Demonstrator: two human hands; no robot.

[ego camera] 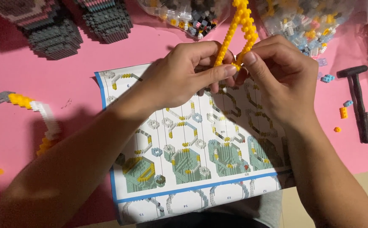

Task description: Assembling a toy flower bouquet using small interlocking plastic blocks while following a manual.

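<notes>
both hands meet above the instruction sheet (192,160), the left hand (184,71) and right hand (276,71) with fingers clamped on the bottom tip of the yellow brick strip (239,33), which forks upward in 2 thin arms. squeezing unevenly could snap the slender arms apart, scattering pieces over the pink bench (32,80).

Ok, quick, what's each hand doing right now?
Left hand: closed, pinching the lower end of the yellow brick strip.
Right hand: closed, fingertips pinching the same strip's lower end, above the instruction sheet.
</notes>
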